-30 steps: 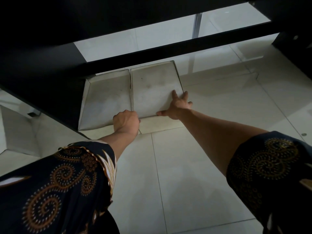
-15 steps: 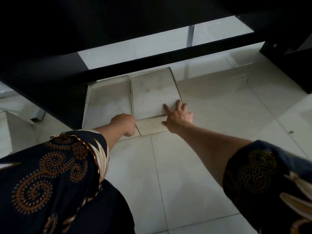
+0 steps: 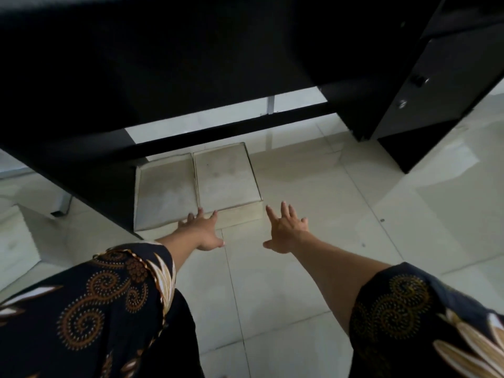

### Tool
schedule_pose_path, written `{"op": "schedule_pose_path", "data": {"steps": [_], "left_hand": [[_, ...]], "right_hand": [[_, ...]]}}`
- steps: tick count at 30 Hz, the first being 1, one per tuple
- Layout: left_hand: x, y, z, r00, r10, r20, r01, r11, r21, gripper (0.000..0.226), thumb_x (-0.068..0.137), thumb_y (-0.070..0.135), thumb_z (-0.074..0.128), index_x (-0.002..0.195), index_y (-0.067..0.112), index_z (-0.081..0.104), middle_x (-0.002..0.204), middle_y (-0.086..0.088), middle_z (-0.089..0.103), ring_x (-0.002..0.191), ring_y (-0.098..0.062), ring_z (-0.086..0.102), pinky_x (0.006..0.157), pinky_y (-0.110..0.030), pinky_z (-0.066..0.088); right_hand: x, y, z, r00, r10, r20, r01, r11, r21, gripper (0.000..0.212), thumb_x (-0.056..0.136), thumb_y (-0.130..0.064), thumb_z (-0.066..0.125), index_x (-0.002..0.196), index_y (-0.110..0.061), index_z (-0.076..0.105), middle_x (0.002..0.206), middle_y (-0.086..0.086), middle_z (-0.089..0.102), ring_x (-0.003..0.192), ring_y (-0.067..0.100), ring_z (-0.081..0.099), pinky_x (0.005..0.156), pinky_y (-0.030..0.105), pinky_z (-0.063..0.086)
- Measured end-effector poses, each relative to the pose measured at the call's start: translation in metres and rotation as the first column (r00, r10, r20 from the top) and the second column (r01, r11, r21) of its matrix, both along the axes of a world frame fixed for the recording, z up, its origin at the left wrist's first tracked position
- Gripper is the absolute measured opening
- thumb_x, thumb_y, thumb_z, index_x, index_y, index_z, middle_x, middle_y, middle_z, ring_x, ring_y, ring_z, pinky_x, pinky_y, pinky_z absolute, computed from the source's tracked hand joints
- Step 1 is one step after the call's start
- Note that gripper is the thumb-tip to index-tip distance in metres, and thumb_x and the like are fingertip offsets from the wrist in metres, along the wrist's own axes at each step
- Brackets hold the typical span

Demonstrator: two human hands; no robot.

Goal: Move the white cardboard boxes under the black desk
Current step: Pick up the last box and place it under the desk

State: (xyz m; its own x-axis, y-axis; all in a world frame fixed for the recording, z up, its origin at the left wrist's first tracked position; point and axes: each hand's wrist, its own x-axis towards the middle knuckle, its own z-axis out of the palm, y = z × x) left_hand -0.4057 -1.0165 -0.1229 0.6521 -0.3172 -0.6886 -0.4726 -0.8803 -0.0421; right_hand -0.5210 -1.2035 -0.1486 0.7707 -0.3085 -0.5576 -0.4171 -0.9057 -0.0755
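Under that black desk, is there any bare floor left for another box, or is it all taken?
The two white cardboard boxes sit side by side, filling the left part against the black desk's left panel. Bare pale tiled floor lies right of them, up to the desk's right leg. The open left hand and right hand crowd the boxes' near edge.

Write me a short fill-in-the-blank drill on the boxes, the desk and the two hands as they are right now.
1. ____ white boxes lie side by side on the tiled floor under the black desk.
2. The left hand has its fingertips at the near edge of the ____ box.
3. The right hand is open with fingers ____, holding nothing.
4. The right box lies next to the left box, its near end sticking out ____.

Missing words: two; left; spread; farther
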Motion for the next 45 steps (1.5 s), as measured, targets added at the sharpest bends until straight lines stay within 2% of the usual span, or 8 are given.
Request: {"op": "schedule_pose_path", "data": {"steps": [6, 12, 16, 21, 29, 35, 40, 45], "left_hand": [[-0.08, 0.021, 0.156, 0.993, 0.106, -0.046, -0.107, 0.994, -0.035, 0.1, 0.087, 0.065, 0.056, 0.158, 0.031, -0.007, 0.166, -0.009, -0.016, 0.153, -0.035, -0.006, 0.122, -0.052, 0.008], [-0.14, 0.042, 0.33, 0.974, 0.217, -0.064, -0.223, 0.97, -0.099, 0.098, 0.089, 0.062, 0.055, 0.158, 0.031, -0.006, 0.166, -0.01, -0.012, 0.153, -0.035, -0.003, 0.12, -0.052, 0.012], [-0.166, 0.066, 0.411, 0.942, 0.334, -0.014, -0.333, 0.933, -0.135, 0.095, 0.089, 0.061, 0.054, 0.158, 0.03, -0.004, 0.167, -0.009, -0.007, 0.153, -0.035, -0.002, 0.121, -0.052, 0.014], [-0.173, 0.1, 0.481, 0.871, 0.484, 0.084, -0.465, 0.868, -0.176, 0.092, 0.092, 0.057, 0.055, 0.158, 0.03, -0.003, 0.167, -0.011, -0.005, 0.153, -0.037, 0.0, 0.12, -0.053, 0.013], [-0.173, 0.195, 0.526, 0.734, 0.66, 0.16, -0.627, 0.749, -0.217, 0.094, 0.092, 0.056, 0.055, 0.158, 0.031, -0.007, 0.167, -0.01, -0.009, 0.153, -0.037, -0.004, 0.121, -0.053, 0.012], [-0.163, 0.286, 0.536, 0.683, 0.707, 0.184, -0.67, 0.706, -0.228, 0.096, 0.092, 0.06, 0.051, 0.157, 0.029, -0.012, 0.167, -0.012, -0.01, 0.152, -0.038, -0.002, 0.12, -0.053, 0.013], [-0.147, 0.386, 0.528, 0.629, 0.755, 0.188, -0.719, 0.656, -0.23, 0.097, 0.09, 0.061, 0.052, 0.158, 0.029, -0.009, 0.167, -0.012, -0.004, 0.152, -0.038, -0.001, 0.119, -0.053, 0.016], [-0.137, 0.478, 0.513, 0.6, 0.785, 0.151, -0.756, 0.619, -0.211, 0.094, 0.092, 0.059, 0.05, 0.158, 0.027, -0.009, 0.166, -0.014, -0.009, 0.152, -0.041, -0.003, 0.12, -0.055, 0.014]], "right_hand": [[-0.065, 0.017, 0.17, 0.999, -0.047, -0.011, 0.047, 0.997, 0.06, 0.098, 0.093, -0.053, 0.059, 0.161, -0.022, -0.004, 0.166, 0.017, -0.017, 0.155, 0.033, -0.007, 0.119, 0.059, 0.02], [-0.12, 0.051, 0.346, 0.998, 0.002, -0.06, 0.003, 0.996, 0.087, 0.097, 0.092, -0.053, 0.06, 0.16, -0.021, -0.002, 0.167, 0.016, -0.017, 0.155, 0.031, -0.007, 0.119, 0.058, 0.021], [-0.131, 0.078, 0.426, 0.999, 0.049, -0.019, -0.046, 0.99, 0.133, 0.096, 0.093, -0.05, 0.06, 0.161, -0.022, -0.002, 0.167, 0.015, -0.017, 0.156, 0.031, -0.008, 0.12, 0.057, 0.018], [-0.109, 0.11, 0.49, 0.974, 0.205, 0.099, -0.216, 0.97, 0.115, 0.094, 0.093, -0.051, 0.06, 0.16, -0.023, 0.0, 0.167, 0.015, -0.014, 0.156, 0.033, -0.006, 0.12, 0.056, 0.019], [-0.067, 0.186, 0.54, 0.901, 0.379, 0.213, -0.399, 0.915, 0.058, 0.096, 0.091, -0.052, 0.064, 0.16, -0.024, 0.002, 0.168, 0.014, -0.011, 0.156, 0.034, -0.004, 0.12, 0.055, 0.021], [-0.034, 0.258, 0.553, 0.858, 0.462, 0.225, -0.482, 0.875, 0.039, 0.099, 0.089, -0.05, 0.066, 0.16, -0.024, 0.003, 0.167, 0.013, -0.012, 0.156, 0.031, -0.006, 0.12, 0.056, 0.02], [-0.004, 0.355, 0.554, 0.835, 0.503, 0.222, -0.521, 0.853, 0.03, 0.098, 0.088, -0.05, 0.067, 0.159, -0.024, 0.005, 0.168, 0.012, -0.012, 0.156, 0.029, -0.006, 0.12, 0.055, 0.022], [0.021, 0.464, 0.551, 0.803, 0.549, 0.233, -0.574, 0.817, 0.053, 0.099, 0.088, -0.05, 0.069, 0.158, -0.024, 0.004, 0.168, 0.013, -0.012, 0.156, 0.031, -0.004, 0.12, 0.055, 0.023]]}}
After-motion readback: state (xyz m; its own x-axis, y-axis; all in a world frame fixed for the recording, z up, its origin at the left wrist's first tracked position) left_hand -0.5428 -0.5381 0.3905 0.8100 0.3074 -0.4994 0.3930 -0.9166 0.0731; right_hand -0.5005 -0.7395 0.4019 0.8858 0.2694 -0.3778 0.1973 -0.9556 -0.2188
